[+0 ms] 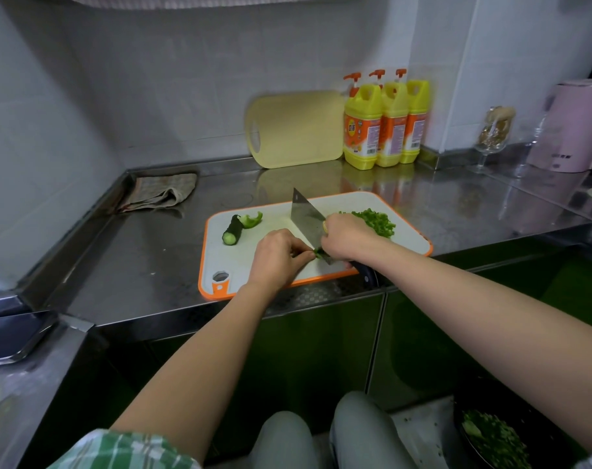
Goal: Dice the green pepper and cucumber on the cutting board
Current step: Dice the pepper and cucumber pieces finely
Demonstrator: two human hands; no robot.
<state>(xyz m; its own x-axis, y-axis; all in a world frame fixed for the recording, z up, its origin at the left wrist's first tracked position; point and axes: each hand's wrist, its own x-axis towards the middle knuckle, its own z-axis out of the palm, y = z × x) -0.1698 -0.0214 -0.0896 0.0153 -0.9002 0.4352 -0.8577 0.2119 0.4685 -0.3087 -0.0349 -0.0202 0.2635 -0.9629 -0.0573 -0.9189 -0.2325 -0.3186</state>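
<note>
On the steel counter, near its front edge: one white cutting board with an orange rim. Left hand: fingers curled, fingertips pressed down on a small green pepper piece at the board's near middle. Right hand: fingers wrapped round a cleaver where blade meets handle, the blade upright with its edge beside the left fingertips and touching the pepper piece. Board, far left: one cucumber stub, cut end facing the viewer, with a curled pepper strip touching it. Board, far right: a heap of diced pepper. Against the back wall: a yellow board leaning, and three yellow detergent bottles just beside it. Left rear corner: a crumpled cloth. Far right: a stemmed glass and a pink appliance.
</note>
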